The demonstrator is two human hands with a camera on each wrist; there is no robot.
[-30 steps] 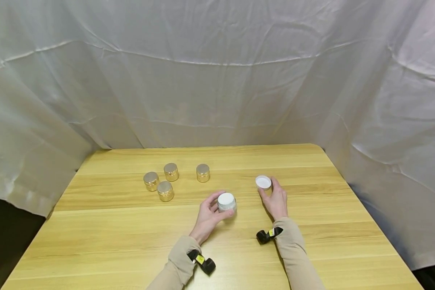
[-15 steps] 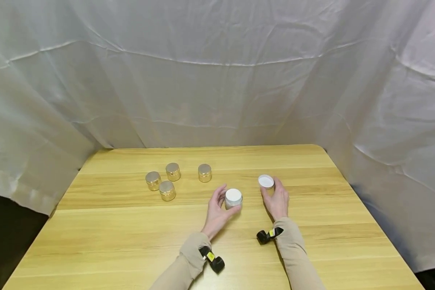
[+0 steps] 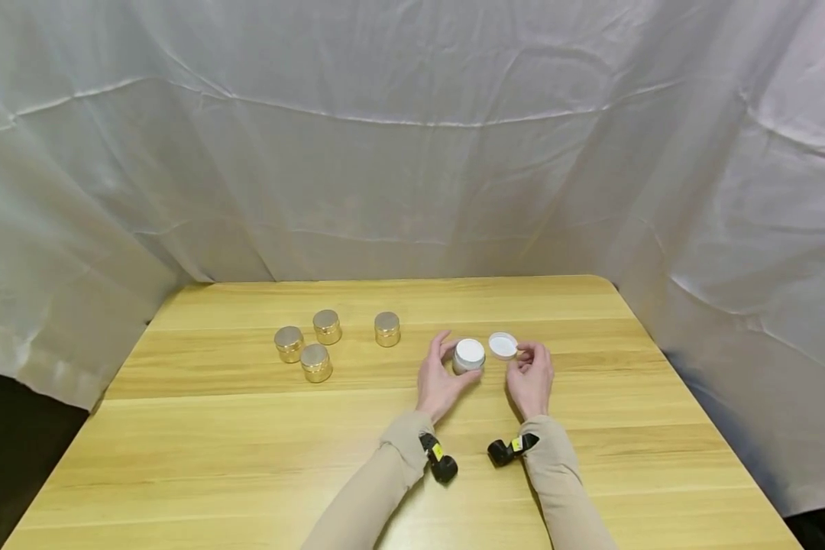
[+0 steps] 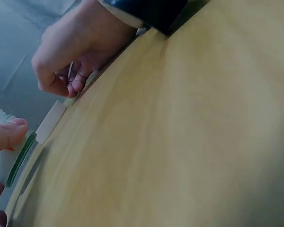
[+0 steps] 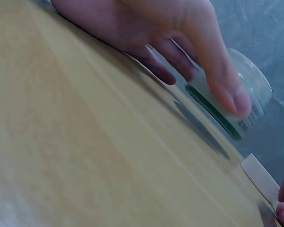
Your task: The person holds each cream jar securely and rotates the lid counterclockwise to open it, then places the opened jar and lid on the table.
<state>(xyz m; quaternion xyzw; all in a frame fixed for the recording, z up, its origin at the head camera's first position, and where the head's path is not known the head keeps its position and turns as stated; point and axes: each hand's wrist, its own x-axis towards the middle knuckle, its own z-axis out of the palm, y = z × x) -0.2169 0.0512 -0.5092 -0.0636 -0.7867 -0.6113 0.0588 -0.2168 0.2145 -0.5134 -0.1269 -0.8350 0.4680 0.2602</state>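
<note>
In the head view my left hand (image 3: 441,382) grips an uncovered glass jar (image 3: 469,357) with a white top, thumb and fingers at its sides. The right wrist view shows this jar (image 5: 234,101) tilted above the wooden surface, with a green line near its base. A white lid (image 3: 503,345) lies inside up on the table just right of the jar. My right hand (image 3: 531,380) is at the lid's right edge, its fingers curled and their tips close to the rim. Whether those fingers pinch the lid or something thin is unclear.
Several gold-coloured lidded jars stand further left: one single jar (image 3: 387,329) and a cluster including a front jar (image 3: 315,363). The wooden table (image 3: 234,458) has a pale cloth curtain (image 3: 399,176) along its back and sides.
My left hand has carried the jar right and away from me, up beside the lid. The right thumb has come off the lid, and the fingers have drawn back to its right edge.
</note>
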